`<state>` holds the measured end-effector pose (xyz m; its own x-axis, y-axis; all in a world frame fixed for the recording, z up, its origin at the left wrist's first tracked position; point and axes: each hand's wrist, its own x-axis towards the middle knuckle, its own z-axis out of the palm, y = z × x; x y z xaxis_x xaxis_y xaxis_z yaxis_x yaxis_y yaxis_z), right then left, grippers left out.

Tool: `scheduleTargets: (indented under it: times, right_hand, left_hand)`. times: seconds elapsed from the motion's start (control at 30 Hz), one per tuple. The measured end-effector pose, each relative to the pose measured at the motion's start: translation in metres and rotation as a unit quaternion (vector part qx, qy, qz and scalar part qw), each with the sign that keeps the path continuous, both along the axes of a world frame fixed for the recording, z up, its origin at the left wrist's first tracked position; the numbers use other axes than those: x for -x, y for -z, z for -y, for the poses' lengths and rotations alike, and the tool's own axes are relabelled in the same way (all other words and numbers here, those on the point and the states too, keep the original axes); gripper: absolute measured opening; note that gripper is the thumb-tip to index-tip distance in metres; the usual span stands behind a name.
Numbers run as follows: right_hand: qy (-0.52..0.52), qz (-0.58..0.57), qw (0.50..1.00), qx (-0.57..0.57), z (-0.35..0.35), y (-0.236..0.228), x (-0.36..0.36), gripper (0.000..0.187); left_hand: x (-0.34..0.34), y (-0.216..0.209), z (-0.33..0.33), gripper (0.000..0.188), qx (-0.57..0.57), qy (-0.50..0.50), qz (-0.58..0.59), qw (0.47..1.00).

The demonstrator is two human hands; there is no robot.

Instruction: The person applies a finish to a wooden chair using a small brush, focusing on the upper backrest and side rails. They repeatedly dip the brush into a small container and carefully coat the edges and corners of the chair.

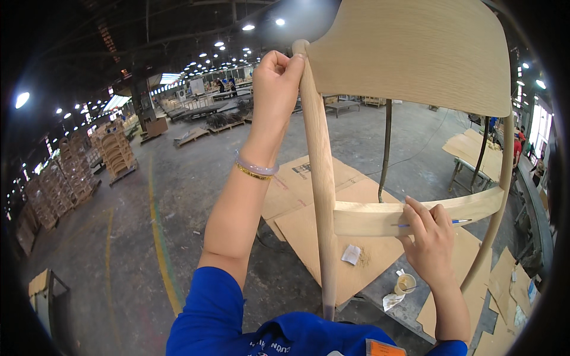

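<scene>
A pale wooden chair frame (321, 160) stands raised in front of me, its broad curved backrest (409, 53) at the top. My left hand (278, 74) is closed on the top end of the left post, beside the backrest's edge. Lower and to the right, my right hand (428, 237) lies against the curved crossrail (368, 218), its fingers bent over the rail's upper edge. Between those fingers is a thin blue stick (461, 221), like a fine brush or pen; its tip points left along the rail face. The palm side of this hand is hidden.
Cardboard sheets (297, 228) lie below the chair, with a white paper piece (351, 255) and crumbs on them. A cup (405, 283) with a stirring stick stands near a crumpled tissue (392, 302). Stacked wooden chair parts (117, 151) stand left; people (518, 145) are far right.
</scene>
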<state>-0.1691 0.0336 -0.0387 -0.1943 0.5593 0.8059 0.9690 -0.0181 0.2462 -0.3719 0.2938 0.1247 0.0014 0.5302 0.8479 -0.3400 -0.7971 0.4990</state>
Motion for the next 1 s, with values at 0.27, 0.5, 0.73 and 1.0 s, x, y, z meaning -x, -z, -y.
scheduleTargets:
  times: [0.27, 0.5, 0.73, 1.0]
  right_hand:
    - [0.004, -0.019, 1.000, 0.021, 0.000, 0.001, -0.004, 0.063]
    - [-0.006, -0.002, 1.000, 0.004, -0.001, 0.002, -0.008, 0.055]
    - [-0.011, -0.006, 1.000, 0.002, -0.002, 0.001, -0.008, 0.057]
    - [-0.013, -0.011, 1.000, 0.013, -0.003, 0.002, -0.009, 0.063]
  left_hand:
    - [0.004, 0.008, 0.006, 0.029, 0.022, -0.041, -0.005, 0.999]
    - [0.002, 0.003, 0.007, 0.029, 0.013, -0.037, 0.014, 0.999]
    - [0.004, 0.008, 0.010, 0.029, -0.009, -0.039, 0.006, 0.999]
    - [0.008, 0.007, 0.008, 0.028, -0.012, -0.056, 0.006, 0.998]
